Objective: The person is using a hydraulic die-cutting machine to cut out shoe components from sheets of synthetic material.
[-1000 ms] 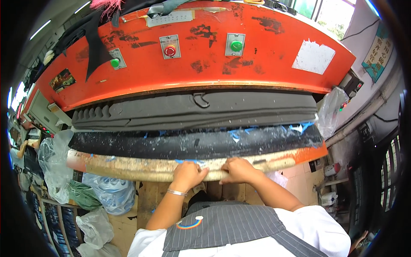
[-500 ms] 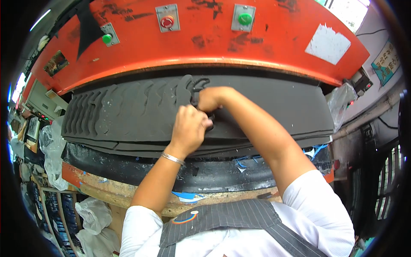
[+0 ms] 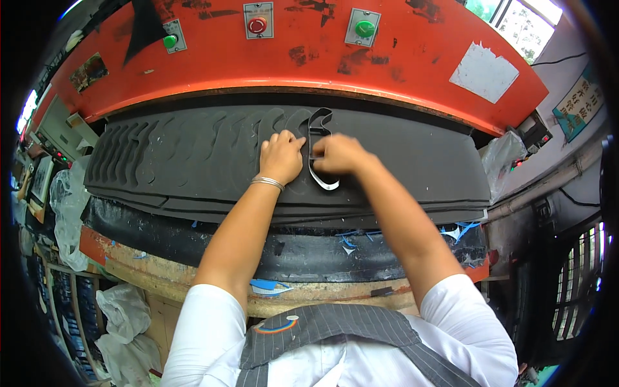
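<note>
A narrow metal cutting die (image 3: 325,185), shaped like a curved shoe-sole outline, stands on a dark grey foam sheet (image 3: 412,151). My right hand (image 3: 342,155), slightly blurred, is closed on the die's middle from its right side. Just left of the die, my left hand (image 3: 281,158) rests on the foam with its fingers laid on the surface and the thumb pointing toward the die. It appears to hold nothing. Wavy cut outlines (image 3: 216,138) run across the foam left of my hands, and several deeper curved slots (image 3: 119,155) sit at the far left end.
An orange machine beam (image 3: 290,61) with green and red buttons spans behind the foam. More sheets lie stacked under the top one, on a black bed (image 3: 303,255) with blue scraps (image 3: 267,286). Plastic bags hang at the left (image 3: 69,213) and right (image 3: 503,164).
My right hand has moved slightly right with the die, which now shows more fully. My left hand has come off the die and lies flatter on the foam. The view has shifted a little.
</note>
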Tool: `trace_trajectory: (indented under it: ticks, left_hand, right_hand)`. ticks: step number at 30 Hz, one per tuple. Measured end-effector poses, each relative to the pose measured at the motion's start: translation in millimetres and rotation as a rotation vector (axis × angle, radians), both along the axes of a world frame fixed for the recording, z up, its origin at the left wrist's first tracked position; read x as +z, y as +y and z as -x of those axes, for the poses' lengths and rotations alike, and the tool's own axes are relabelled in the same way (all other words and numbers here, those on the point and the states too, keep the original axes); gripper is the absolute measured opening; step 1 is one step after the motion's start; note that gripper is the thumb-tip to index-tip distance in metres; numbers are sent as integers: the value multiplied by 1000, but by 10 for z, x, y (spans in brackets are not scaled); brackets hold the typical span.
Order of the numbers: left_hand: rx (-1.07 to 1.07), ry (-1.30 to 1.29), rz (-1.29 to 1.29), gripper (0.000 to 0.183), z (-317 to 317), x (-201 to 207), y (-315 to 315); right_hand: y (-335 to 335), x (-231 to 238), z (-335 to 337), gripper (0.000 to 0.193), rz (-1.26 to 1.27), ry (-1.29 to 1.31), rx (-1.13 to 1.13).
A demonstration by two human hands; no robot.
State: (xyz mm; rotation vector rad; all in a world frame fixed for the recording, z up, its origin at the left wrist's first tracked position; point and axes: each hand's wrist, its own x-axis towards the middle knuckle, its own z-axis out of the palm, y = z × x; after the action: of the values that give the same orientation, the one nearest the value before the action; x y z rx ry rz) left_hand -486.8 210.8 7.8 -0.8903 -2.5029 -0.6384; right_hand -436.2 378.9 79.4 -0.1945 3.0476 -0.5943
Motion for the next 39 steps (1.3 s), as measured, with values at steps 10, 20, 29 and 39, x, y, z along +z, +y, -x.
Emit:
trace_trajectory:
  ticks: [10, 20, 29, 39]
  left_hand:
    - [-49, -138, 61, 37, 49, 68, 36]
    - [-74, -216, 68, 41, 136, 223, 21]
    - [110, 64, -920, 15, 844, 922, -942]
    - [535, 716, -624, 65, 1743, 1541, -1671]
  right_hand:
    - [219, -359, -500, 99, 0, 198, 149]
    - [152, -275, -473, 88, -20, 263, 94]
    - [375, 947, 71, 47, 16, 1412, -96]
    - [359, 1348, 684, 44, -248, 1651, -430]
